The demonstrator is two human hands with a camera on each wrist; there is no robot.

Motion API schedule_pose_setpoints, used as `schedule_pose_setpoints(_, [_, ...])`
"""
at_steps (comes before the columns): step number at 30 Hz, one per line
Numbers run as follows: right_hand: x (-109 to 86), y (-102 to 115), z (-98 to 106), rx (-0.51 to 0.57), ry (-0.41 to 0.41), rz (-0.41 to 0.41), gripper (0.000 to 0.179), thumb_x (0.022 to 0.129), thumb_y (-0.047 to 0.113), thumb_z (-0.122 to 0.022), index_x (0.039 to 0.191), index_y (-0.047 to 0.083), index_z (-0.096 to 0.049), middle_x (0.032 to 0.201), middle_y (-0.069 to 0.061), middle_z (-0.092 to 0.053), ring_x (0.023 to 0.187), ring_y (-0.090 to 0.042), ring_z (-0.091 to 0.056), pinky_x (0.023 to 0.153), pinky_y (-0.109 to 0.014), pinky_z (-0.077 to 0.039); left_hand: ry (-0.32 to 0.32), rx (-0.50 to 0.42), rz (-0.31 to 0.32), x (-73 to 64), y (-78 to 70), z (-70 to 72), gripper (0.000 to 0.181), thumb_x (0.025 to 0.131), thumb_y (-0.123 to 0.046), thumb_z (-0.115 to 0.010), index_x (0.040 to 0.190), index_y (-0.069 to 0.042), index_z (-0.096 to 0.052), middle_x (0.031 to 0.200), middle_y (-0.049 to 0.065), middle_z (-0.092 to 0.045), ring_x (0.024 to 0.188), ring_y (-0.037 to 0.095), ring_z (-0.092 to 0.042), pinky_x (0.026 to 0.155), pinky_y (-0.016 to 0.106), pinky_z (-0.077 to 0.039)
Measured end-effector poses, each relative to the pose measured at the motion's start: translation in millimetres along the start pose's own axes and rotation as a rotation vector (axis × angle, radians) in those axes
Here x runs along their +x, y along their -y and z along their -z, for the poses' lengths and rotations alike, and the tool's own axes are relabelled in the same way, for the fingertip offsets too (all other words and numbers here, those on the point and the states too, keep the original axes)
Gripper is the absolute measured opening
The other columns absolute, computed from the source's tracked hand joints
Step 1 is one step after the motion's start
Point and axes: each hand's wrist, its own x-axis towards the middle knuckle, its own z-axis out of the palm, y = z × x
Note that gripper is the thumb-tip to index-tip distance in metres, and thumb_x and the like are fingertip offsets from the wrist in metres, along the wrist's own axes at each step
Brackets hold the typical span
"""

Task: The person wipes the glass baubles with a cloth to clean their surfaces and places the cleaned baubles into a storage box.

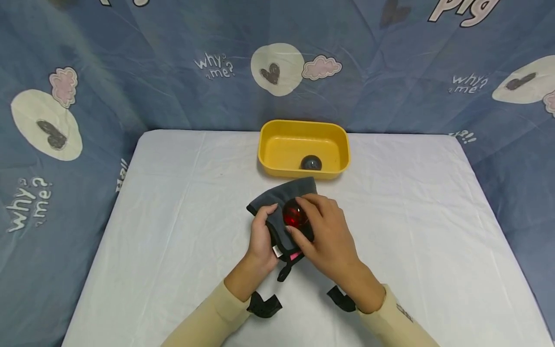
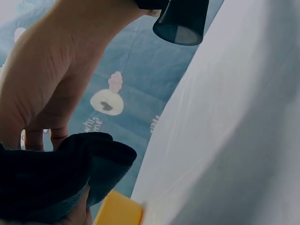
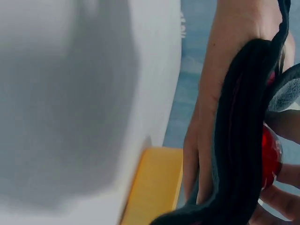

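A grey cloth [image 1: 279, 195] with black edging, a hanging loop and a bit of pink at its lower end lies across my left hand [image 1: 261, 241]. The left thumb grips it from above, and the other fingers are underneath, mostly hidden. My right hand [image 1: 333, 241] pinches a clear red ball [image 1: 294, 213] between thumb and fingers, over the cloth. In the right wrist view the red ball [image 3: 271, 157] shows behind the folded dark cloth [image 3: 239, 140]. The left wrist view has the cloth [image 2: 42, 187] draped over the hand, with the ball hidden.
A yellow tub [image 1: 303, 126] stands just beyond the hands, near the back edge of the white-covered table [image 1: 199, 202]. In it lies a dark glassy ball [image 1: 311, 162]. Behind hangs a blue printed curtain [image 1: 173, 96]. Black wrist straps [image 1: 264, 306] stick out below the hands.
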Motion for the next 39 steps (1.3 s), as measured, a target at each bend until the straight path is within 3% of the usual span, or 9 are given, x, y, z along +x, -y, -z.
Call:
schedule_pose_setpoints(7, [-0.4, -4, -8, -0.113, -0.035, 0.076, 0.064, 0.086, 0.022, -0.088, 0.137, -0.002, -0.058, 0.133, -0.021, -0.057, 0.111, -0.041, -0.057, 0.083, -0.055, -0.050, -0.009, -0.013, -0.016, 1.0, -0.2, 0.8, 0.055, 0.102, -0.033, -0.036, 0.149, -0.005, -0.042, 0.144, 0.007, -0.052, 0.125, 0.017, -0.055, 0.104, 0.031, -0.048])
schedule_pose_setpoints(11, [-0.5, -6, -12, -0.124, -0.060, 0.078, 0.068, 0.084, 0.022, -0.089, 0.138, -0.004, -0.056, 0.131, -0.023, -0.058, 0.110, -0.042, -0.057, 0.083, -0.055, -0.051, -0.007, -0.018, -0.016, 1.6, 0.7, 1.2, 0.055, 0.103, -0.034, -0.037, 0.149, -0.005, -0.043, 0.142, 0.006, -0.053, 0.123, 0.016, -0.056, 0.103, 0.030, -0.049])
schedule_pose_setpoints(18, [2.0, -9, -13, 0.006, -0.003, -0.072, 0.066, 0.086, 0.021, -0.089, 0.135, -0.005, -0.055, 0.127, -0.021, -0.055, 0.113, -0.035, -0.056, 0.095, -0.046, -0.052, 0.004, -0.031, -0.009, 2.4, 2.1, 1.2, 0.058, 0.103, -0.032, -0.035, 0.155, -0.006, -0.036, 0.150, 0.008, -0.046, 0.127, 0.017, -0.052, 0.105, 0.030, -0.047])
schedule_pose_setpoints(24, [2.7, -12, -12, 0.096, 0.008, -0.163, 0.062, 0.086, 0.026, -0.088, 0.132, -0.002, -0.056, 0.120, -0.016, -0.057, 0.106, -0.028, -0.056, 0.087, -0.040, -0.054, -0.005, -0.035, 0.007, 2.4, 2.7, 0.7, 0.061, 0.102, -0.031, -0.035, 0.158, -0.008, -0.029, 0.155, 0.009, -0.040, 0.131, 0.019, -0.047, 0.108, 0.031, -0.044])
schedule_pose_setpoints(39, [4.9, -11, -10, 0.175, 0.055, -0.304, 0.045, 0.097, 0.041, -0.074, 0.121, 0.003, -0.069, 0.103, -0.006, -0.062, 0.094, -0.022, -0.048, 0.075, -0.038, -0.043, -0.022, -0.019, 0.014, 1.9, 5.0, 1.8, 0.059, 0.102, -0.034, -0.036, 0.155, -0.007, -0.036, 0.141, 0.006, -0.050, 0.122, 0.016, -0.056, 0.106, 0.032, -0.048])
